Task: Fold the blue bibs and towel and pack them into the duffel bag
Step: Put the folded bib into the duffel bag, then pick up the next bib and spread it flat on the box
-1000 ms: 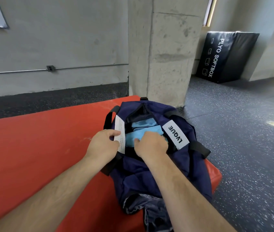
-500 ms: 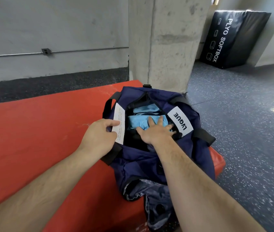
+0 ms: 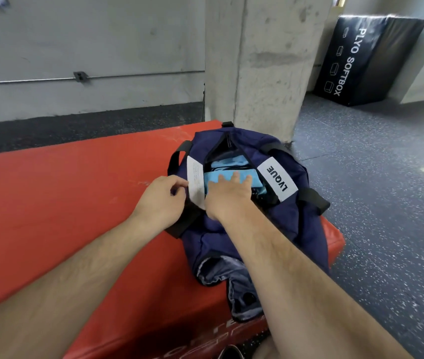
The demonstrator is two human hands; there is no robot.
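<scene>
Right hand (image 3: 227, 196), spread flat, presses blue cloth (image 3: 209, 178) in the duffel bag (image 3: 291, 221). Left hand (image 3: 160, 200) seemingly pinches its white tag (image 3: 195, 182).

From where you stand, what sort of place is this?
Most likely a gym or training room: a black padded box printed PLYO SOFTBOX by the wall, a red padded vinyl mat under the navy fabric duffel bag, and dark speckled rubber-like flooring.
</scene>
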